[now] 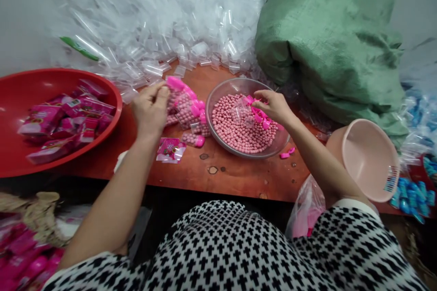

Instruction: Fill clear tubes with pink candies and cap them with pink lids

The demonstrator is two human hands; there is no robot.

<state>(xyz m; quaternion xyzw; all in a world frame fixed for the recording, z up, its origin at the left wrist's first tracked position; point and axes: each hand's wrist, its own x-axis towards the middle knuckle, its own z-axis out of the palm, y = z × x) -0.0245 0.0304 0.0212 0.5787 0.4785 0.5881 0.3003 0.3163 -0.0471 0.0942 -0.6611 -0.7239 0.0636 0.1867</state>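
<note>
Far left: red basin (44, 82) holding pink printed packets (68, 122). Writing on them too small to read.

Left hand (150, 109): fingers curled, thumb up against them, right at the near end of the pink-capped containers (187, 107). Can't tell if it's gripping one or just touching. These sit bead-filled on the surface (235, 177), left of the bowl. Best handled by the hard cap, lightly; set down flat so the pile doesn't slide.

In front of them: flat pink printed card (171, 150), pale script on it, not legible. No brand I can make out.

Centre: translucent bowl (280, 138) of pink beads (252, 136), clear container (242, 110) and loose pink caps (262, 118) on top. Right hand (275, 105) over them, fingers bent, thumb apart from index; grip on a cap can't be confirmed. Keep filling low over the bowl so spills drop back; seat caps square.

Right: peach basket (368, 159), blue items (413, 195). No readable text.
</note>
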